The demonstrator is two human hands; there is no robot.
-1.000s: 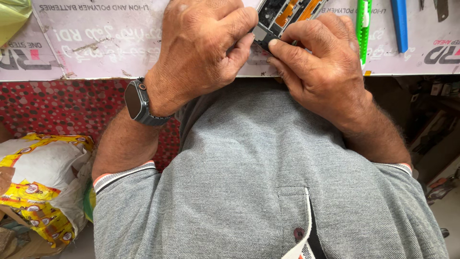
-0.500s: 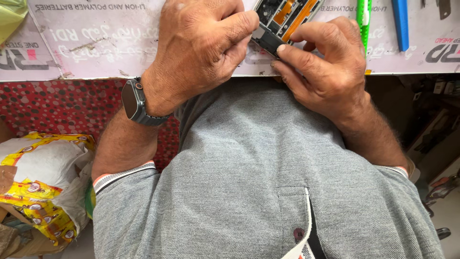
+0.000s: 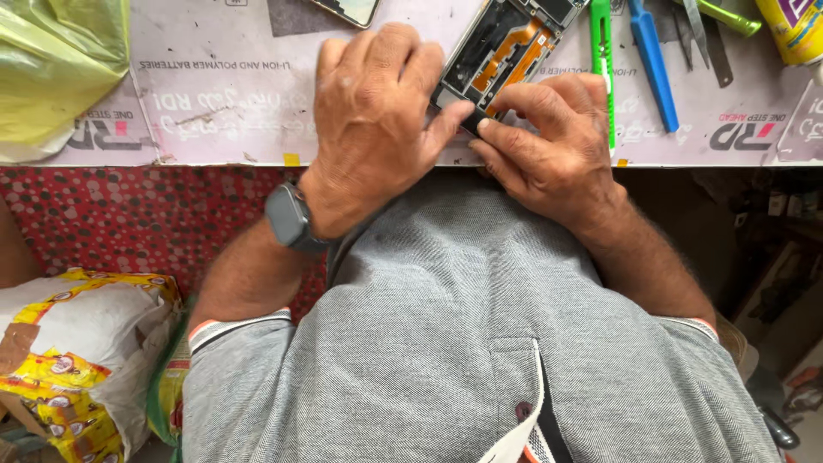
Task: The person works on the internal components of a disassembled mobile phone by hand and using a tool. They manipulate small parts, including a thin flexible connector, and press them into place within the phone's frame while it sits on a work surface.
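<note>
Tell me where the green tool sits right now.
In the head view, the green tool lies on the mat at upper right, just beyond the right hand, between the opened phone and the blue tool.

I wear a grey knit polo shirt (image 3: 446, 343), short sleeves trimmed orange and white, chest pocket. Dark smartwatch (image 3: 290, 217) on my left wrist.

You are looking down past a workbench top (image 3: 214, 103) covered with a pale printed mat, worn and scuffed in places. Its front edge runs straight across the view. Below it on your left hangs a red cloth with small pale dots (image 3: 129, 219). On your right, under the bench, the space falls into dark shadow (image 3: 754, 249); what sits there is hard to tell. Light is even and soft.
</note>
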